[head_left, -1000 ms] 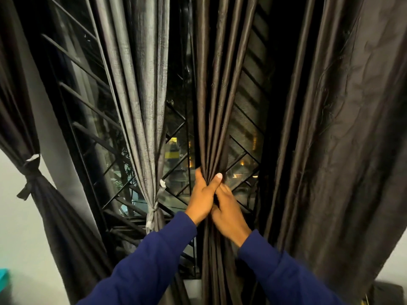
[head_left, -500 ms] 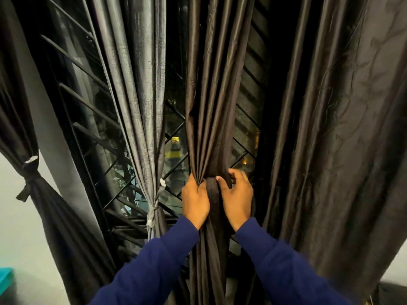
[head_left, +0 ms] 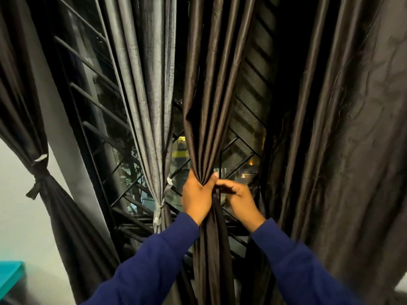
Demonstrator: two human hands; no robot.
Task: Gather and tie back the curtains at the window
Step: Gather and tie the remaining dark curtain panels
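The window grille (head_left: 105, 119) stands behind all the curtains; at the far left hangs a curtain (head_left: 19, 89) cinched by a tie (head_left: 39, 172), with a wall (head_left: 17, 216) to its left and behind it; right of it, before the grille, hangs a second curtain (head_left: 145, 84) bound low by its own tie (head_left: 159, 208); just right of that hangs the middle curtain (head_left: 211, 84), gathered into a bundle; the left hand (head_left: 197, 199) grips this bundle from its left side; the right hand (head_left: 240, 199) sits just right of the bundle, fingertips toward the left thumb; a wide curtain (head_left: 343, 150) fills the right side, well apart from the bundle.
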